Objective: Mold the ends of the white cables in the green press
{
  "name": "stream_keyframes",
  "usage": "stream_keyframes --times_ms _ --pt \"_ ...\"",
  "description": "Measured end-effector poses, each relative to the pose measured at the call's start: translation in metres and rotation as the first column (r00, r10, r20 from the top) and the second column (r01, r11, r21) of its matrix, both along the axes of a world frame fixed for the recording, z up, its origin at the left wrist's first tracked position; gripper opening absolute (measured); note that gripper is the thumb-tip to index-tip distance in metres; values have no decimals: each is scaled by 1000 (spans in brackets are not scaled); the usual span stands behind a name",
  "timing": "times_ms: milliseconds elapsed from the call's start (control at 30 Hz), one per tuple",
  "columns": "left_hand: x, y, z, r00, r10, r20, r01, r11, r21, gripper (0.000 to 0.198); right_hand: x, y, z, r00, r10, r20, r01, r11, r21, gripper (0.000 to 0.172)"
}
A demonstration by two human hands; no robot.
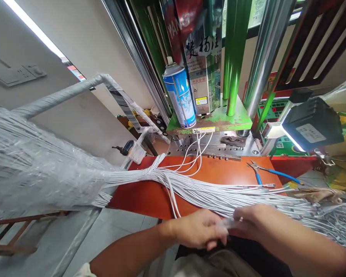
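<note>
My left hand [200,229] is closed, thumb and fingers pinched at one end of a small whitish, translucent piece [228,223]. Opposite it, my right hand [255,221] has its fingers curled on the other end; motion blur hides the exact kind of piece. Just beyond both hands runs a thick bundle of thin white cables [190,187], tied together near its left part. Two or so cables hang from the bundle down behind my left wrist. Several other cables loop up to the metal mould [204,148] under the green press.
Blue-handled pliers [258,173] lie on the orange tabletop [219,169]. A blue spray can [180,96] stands on the green press plate [227,119]. A lit work lamp [311,123] juts in at right. Plastic-wrapped cables [46,165] rest on a wrapped frame at left.
</note>
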State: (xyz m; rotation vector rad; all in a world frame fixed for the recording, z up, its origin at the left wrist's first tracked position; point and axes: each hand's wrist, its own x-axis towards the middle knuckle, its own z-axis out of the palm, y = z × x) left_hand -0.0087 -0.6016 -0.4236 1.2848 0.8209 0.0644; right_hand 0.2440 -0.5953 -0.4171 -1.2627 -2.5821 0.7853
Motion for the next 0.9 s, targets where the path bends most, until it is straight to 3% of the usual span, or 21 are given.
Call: stream_keyframes --times_ms 100,267,367,433,500,567,633,700,800,900 --pt "-3 13 -5 966 249 72 -233 955 -184 50 13 21 12 995 -78 -65 61 973 -222 36" --pt "5 32 7 951 254 177 -203 943 -263 53 7 52 13 965 -93 -246 -19 910 -415 40" --pt "16 47 16 930 304 206 -250 935 -251 51 -11 69 8 807 -382 -450 185 888 -421 47" --pt "23 63 21 918 346 196 -302 927 -220 49 -22 81 4 717 -434 -545 222 883 -413 56" --pt "29 84 22 903 385 192 -363 921 -141 50 -30 95 -3 707 -374 -601 176 915 -362 59" --pt "31 106 19 882 418 218 -426 904 -12 50 -34 109 -16 707 -350 -615 301 935 -187 57" --pt "31 125 10 860 448 244 -480 873 89 50 -35 119 -31 772 -351 -530 472 875 108 50" --pt "28 137 -4 844 483 234 -523 837 160 51 -35 124 -42 878 -373 -301 463 821 333 46" --pt "24 143 -21 834 505 221 -545 815 194 53 -36 120 -47 906 -423 24 379 833 404 38" --pt "21 142 -27 841 505 196 -534 832 149 51 -32 116 -42 894 -441 82 379 840 388 24"
